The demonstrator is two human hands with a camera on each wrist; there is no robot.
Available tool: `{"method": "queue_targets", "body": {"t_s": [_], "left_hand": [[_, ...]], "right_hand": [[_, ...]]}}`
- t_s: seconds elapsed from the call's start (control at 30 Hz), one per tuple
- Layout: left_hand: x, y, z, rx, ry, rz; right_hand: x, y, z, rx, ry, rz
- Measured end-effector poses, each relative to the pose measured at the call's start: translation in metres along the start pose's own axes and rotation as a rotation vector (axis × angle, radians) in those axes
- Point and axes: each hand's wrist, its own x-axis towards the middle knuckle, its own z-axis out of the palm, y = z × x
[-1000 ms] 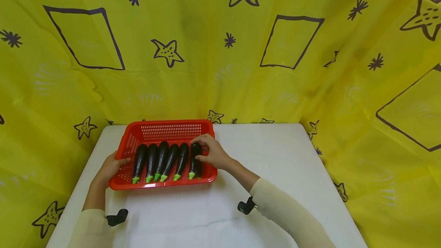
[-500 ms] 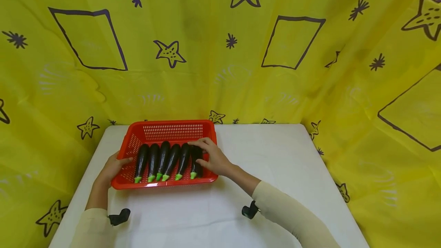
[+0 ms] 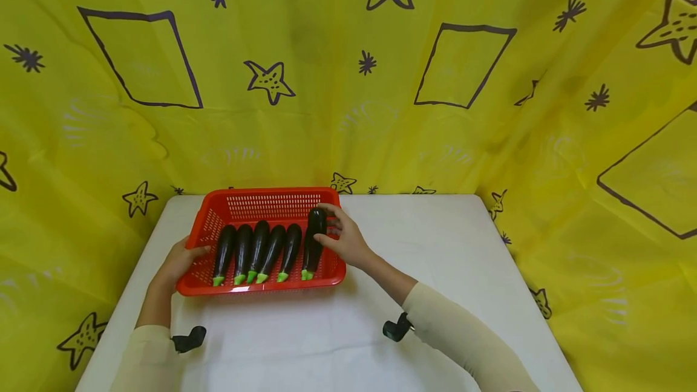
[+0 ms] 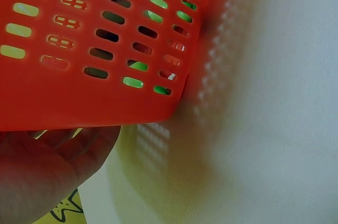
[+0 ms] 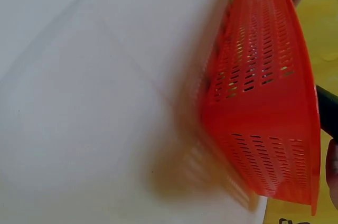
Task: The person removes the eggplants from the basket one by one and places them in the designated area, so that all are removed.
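Observation:
A red perforated plastic basket (image 3: 261,290) holds several dark, glossy eggplants (image 3: 248,253) laid side by side, green stem ends toward me. My left hand (image 3: 178,264) grips the basket's left rim, thumb over the inside; in the left wrist view the fingers (image 4: 84,152) show under that rim. At the basket's right end, my right hand (image 3: 345,238) holds an eggplant (image 3: 314,236) between thumb and fingers, its blunt end raised above the row. Two green stem ends show close together there, so another eggplant lies partly hidden beneath it. The right wrist view shows only the held eggplant's dark side (image 5: 328,110) beyond the rim.
The basket stands at the back left of a white table (image 3: 425,247). A yellow curtain (image 3: 327,138) printed with stars and frames hangs behind and along both sides. Black wrist mounts (image 3: 189,339) stick out from both sleeves.
The right hand has moved slightly up and right, lifting the blunt end of the rightmost eggplant toward the back of the basket. The left hand keeps its grip on the rim.

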Motion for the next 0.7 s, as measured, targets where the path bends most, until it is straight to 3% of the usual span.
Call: {"method": "queue_targets", "body": {"t_s": [0.33,0.7], "left_hand": [[0.001,-0.001,-0.001,-0.004,-0.009,-0.001],[-0.001,0.000,0.001,0.006,0.004,0.035]], "right_hand": [[0.003,-0.005,-0.009,0.124,0.032,0.039],[0.002,-0.008,-0.029,0.172,0.132,0.041]]}}
